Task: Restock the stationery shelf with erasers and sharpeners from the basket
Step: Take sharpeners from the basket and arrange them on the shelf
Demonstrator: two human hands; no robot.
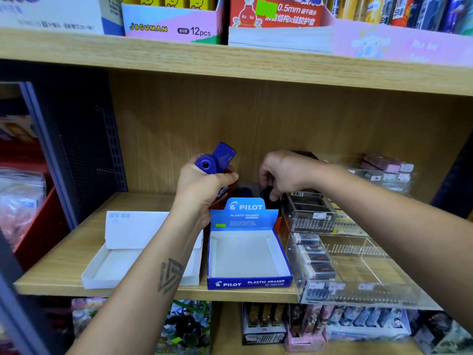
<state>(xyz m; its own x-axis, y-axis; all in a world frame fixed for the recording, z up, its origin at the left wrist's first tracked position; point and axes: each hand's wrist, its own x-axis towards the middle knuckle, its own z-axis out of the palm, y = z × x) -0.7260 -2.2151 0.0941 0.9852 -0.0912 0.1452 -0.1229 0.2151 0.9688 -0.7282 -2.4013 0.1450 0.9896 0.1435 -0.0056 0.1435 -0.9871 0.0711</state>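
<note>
My left hand [202, 187] is raised above the wooden shelf [64, 254], shut on blue sharpeners [216, 158] that stick up out of the fist. My right hand [284, 172] reaches behind the blue Pilot eraser box [248, 283], fingers pinched on a dark small object [268, 198] at the back of the shelf; what it is I cannot tell. The Pilot box holds nothing. A blue item [245, 192] lies behind the box flap. The basket is not in view.
A white open box [102, 272] sits left of the Pilot box. Clear acrylic trays [358, 254] with erasers stand at the right. Pen boxes line the upper shelf [230, 65]; packaged goods fill the lower one. A dark perforated panel [84, 139] closes the left side.
</note>
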